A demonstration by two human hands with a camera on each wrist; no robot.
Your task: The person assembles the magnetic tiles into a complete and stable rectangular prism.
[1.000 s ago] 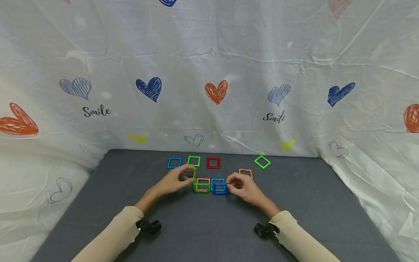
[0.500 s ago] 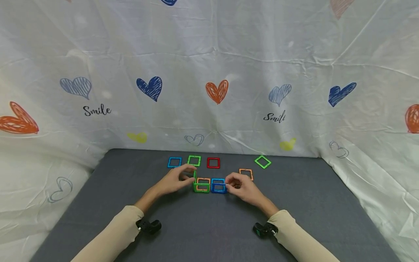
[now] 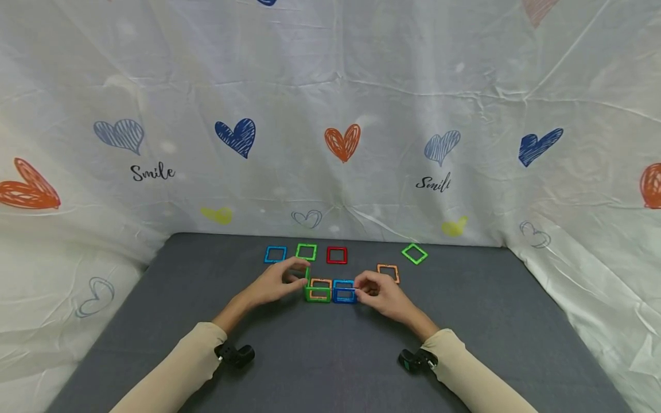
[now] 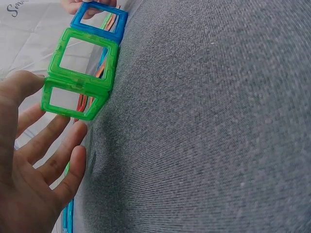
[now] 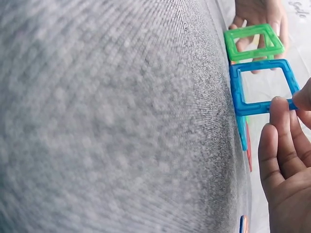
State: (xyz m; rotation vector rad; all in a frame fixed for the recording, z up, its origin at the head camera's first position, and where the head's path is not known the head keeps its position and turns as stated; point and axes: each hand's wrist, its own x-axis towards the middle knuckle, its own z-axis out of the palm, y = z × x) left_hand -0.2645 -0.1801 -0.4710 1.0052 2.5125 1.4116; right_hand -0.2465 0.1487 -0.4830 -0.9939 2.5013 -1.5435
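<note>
My left hand [image 3: 273,284] holds a green square magnetic tile [image 4: 68,113] that stands as a left side wall, thumb at its front corner and fingers along the far edge. Joined to it, another upright green magnetic tile [image 4: 111,63] faces me. Behind that front tile lies a flat orange tile [image 3: 321,280]. On the right, my right hand [image 3: 387,295] pinches the right edge of an upright dark blue magnetic tile [image 5: 237,90] between thumb and fingertips. It stands beside the green front tile, along the near edge of a flat light blue tile [image 3: 343,281].
Along the back of the grey tabletop [image 3: 330,355] lie a blue square tile [image 3: 276,248], a green one [image 3: 307,245] and a red one [image 3: 337,263]. Farther right are a turned green tile [image 3: 408,248] and an orange one [image 3: 387,265]. A white printed curtain [image 3: 289,172] hangs behind.
The dark blue tile has moved slightly left and back, now lined up with the light blue tile's near edge. My right hand shifted with it; my left hand stays in place.
</note>
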